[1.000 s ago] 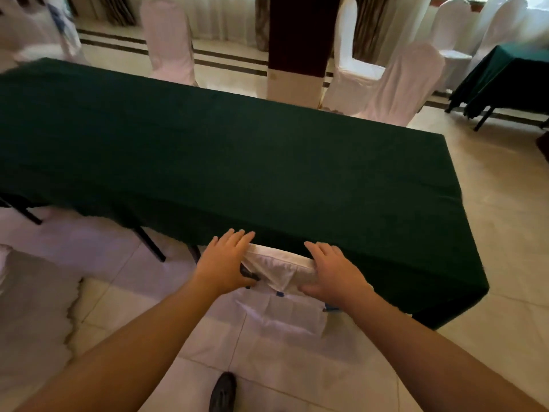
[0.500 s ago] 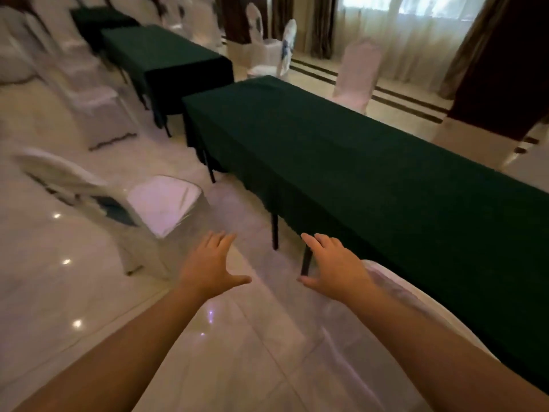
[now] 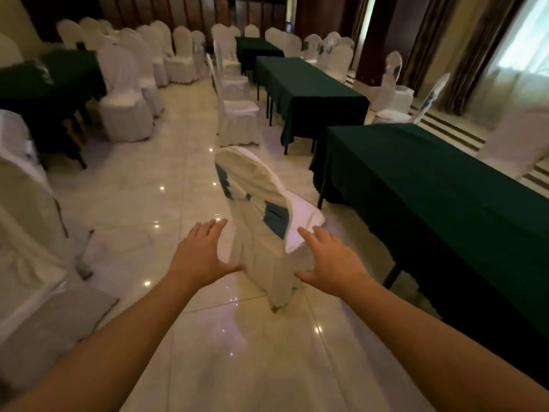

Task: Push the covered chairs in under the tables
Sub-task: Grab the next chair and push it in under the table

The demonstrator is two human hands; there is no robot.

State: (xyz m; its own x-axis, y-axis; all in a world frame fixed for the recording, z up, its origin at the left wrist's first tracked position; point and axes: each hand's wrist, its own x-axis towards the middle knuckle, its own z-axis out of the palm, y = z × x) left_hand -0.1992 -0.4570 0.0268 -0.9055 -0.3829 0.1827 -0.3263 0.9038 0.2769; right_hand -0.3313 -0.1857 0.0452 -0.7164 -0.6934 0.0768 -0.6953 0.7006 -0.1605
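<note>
A chair in a white cover with a blue sash (image 3: 255, 203) stands in the aisle ahead, pulled out from the long green-clothed table (image 3: 439, 185) on my right, its seat facing the table. My left hand (image 3: 202, 254) is open, fingers spread, held in the air just left of the chair's back. My right hand (image 3: 329, 260) is open too, in front of the chair's right side. Neither hand touches the chair.
More white-covered chairs (image 3: 237, 114) stand along the aisle beside a second green table (image 3: 309, 87). A row of covered chairs (image 3: 127, 93) and another green table (image 3: 44, 84) fill the left. One covered chair (image 3: 29, 233) is close at my left. Glossy tiled floor (image 3: 166, 179) runs between.
My view has swung left from the chair I had pushed under the table. Both hands have left that chair and now reach out open toward a pulled-out chair further along the aisle.
</note>
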